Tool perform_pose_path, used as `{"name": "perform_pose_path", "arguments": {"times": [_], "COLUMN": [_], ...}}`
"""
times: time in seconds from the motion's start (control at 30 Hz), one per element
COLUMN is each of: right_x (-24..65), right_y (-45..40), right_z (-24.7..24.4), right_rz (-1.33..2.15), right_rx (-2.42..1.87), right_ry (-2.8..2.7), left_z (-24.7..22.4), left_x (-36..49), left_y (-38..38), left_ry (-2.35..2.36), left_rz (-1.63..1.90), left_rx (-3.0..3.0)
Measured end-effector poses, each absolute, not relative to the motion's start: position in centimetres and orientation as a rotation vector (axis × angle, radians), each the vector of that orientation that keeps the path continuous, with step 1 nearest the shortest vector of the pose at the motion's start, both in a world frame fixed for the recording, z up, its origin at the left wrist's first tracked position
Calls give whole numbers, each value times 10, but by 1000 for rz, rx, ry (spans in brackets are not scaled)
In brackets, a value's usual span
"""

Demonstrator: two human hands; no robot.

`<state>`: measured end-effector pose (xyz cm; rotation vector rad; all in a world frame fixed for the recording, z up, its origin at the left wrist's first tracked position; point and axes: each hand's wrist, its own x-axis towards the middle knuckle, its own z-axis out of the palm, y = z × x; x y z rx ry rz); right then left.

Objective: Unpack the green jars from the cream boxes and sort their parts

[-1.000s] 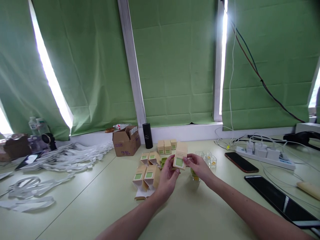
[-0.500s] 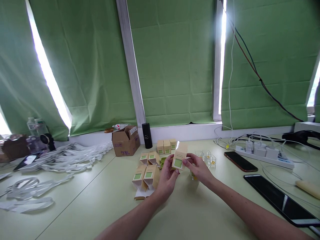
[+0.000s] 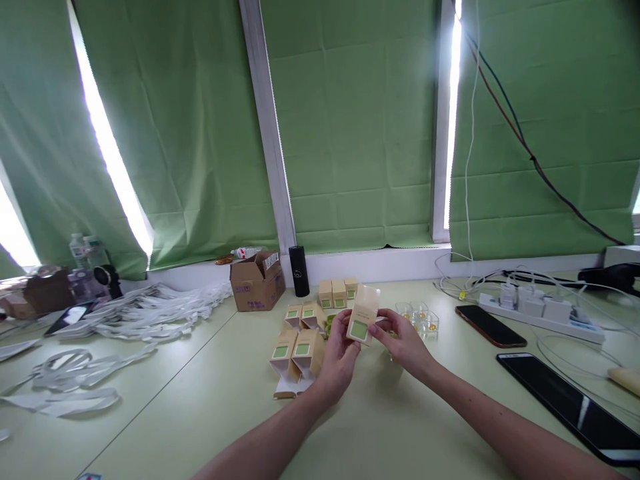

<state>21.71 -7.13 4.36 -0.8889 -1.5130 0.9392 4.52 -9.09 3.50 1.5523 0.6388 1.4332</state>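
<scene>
Both my hands hold one small tan carton with a green square label [image 3: 362, 319] above the pale green table [image 3: 210, 413]. My left hand [image 3: 340, 357] grips its lower left side; my right hand [image 3: 403, 337] pinches its right edge. The carton's top flap stands up. Just left of my hands stand two open cartons of the same kind [image 3: 296, 357], with two more [image 3: 304, 315] behind them and three closed ones [image 3: 338, 292] in a row further back. Small clear jars with yellow contents [image 3: 420, 318] sit to the right of the carton.
A brown cardboard box [image 3: 256, 287] and a black cylinder [image 3: 299, 271] stand by the window sill. White straps [image 3: 145, 313] lie in a heap at left. Two dark phones [image 3: 490, 325] [image 3: 575, 407], a power strip [image 3: 543, 312] and cables lie at right.
The view has shifted slightly right and down. My hands and the carton have kept nearly the same pose; the carton is turned a little in my fingers.
</scene>
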Motion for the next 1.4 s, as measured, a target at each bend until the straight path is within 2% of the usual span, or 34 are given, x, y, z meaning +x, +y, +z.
{"name": "perform_pose_path", "arguments": {"times": [1.4], "right_x": [220], "right_y": [-68], "right_z": [43], "right_rz": [1084], "right_rx": [-843], "right_ry": [-1356], "left_z": [29], "left_x": [44], "left_y": [-88], "left_ry": [592], "left_rz": [1447], "left_rx": [1606]}}
